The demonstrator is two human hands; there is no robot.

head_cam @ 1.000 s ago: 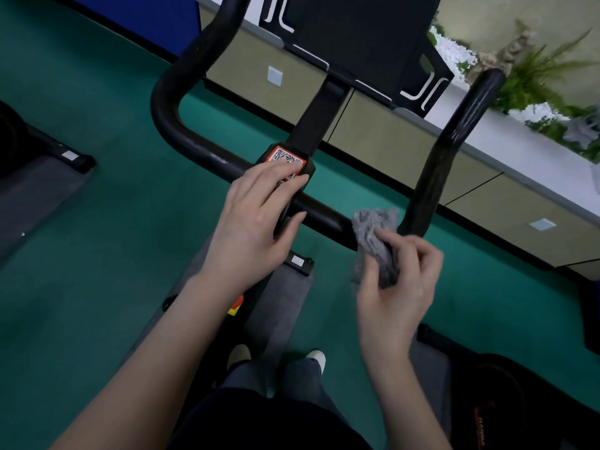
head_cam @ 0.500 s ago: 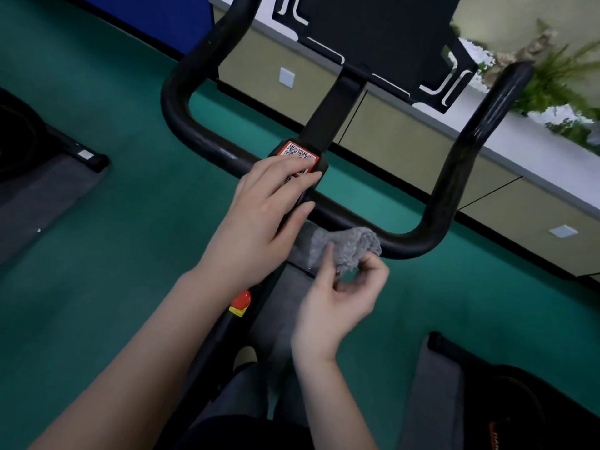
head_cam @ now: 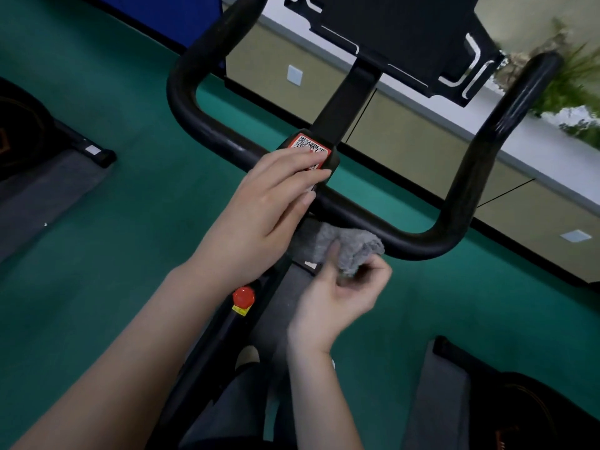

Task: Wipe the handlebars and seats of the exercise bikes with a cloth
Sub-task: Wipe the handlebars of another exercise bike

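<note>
Here's the left grip [head_cam: 269, 203] resting flat on the handlebar [head_cam: 461, 196] centre, over the QR sticker [head_cam: 308, 146]; the right grip [head_cam: 337, 297] pinches the grey cloth [head_cam: 349, 245] at the bar's near edge.

Black U-shaped handlebar [head_cam: 422, 245], ends rising away from the viewer. Crumpled grey cloth [head_cam: 349, 246] against its crossbar, apparently touching the underside.

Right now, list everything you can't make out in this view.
Head view only:
- The seat: out of frame.
- The label: partly under the fingers of the left hand; print too blurred to read.
- The cloth: lower part bunched inside the right hand; contact with the handlebar unclear.
- The handlebar's left prong: cut off by the top edge.
- The holder: top cut off.
- The plant: blurred.
</note>
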